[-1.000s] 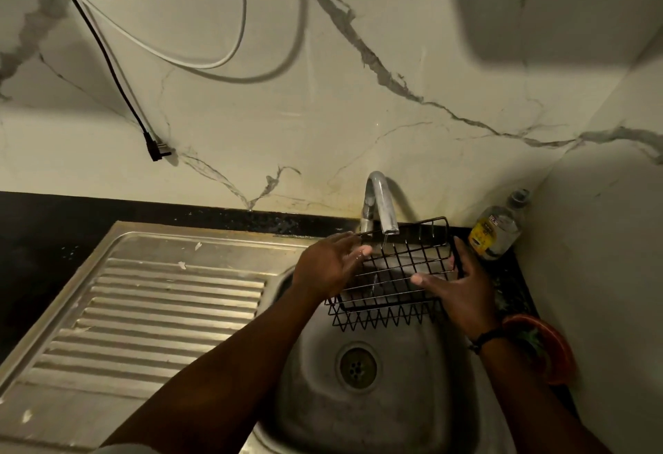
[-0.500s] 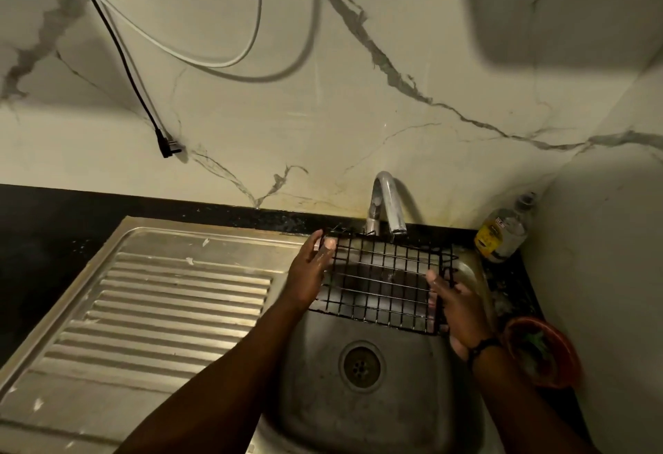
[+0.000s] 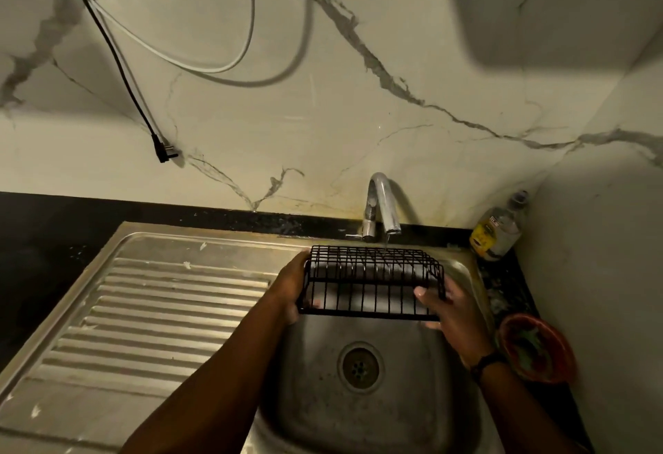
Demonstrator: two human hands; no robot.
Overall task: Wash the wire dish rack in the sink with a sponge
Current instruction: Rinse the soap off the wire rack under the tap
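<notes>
Tipped upright since: black wire rack.

sink basin: open below the held wire rack, drain uncovered | faucet: blocks the back just above the rack | right: bottle, orange bowl crowd the wall corner | left: drainboard offers room

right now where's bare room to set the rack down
Free: the ribbed drainboard left of the basin, and the basin floor around the drain. Crowded: the right counter strip, with the bottle and orange bowl.
</notes>
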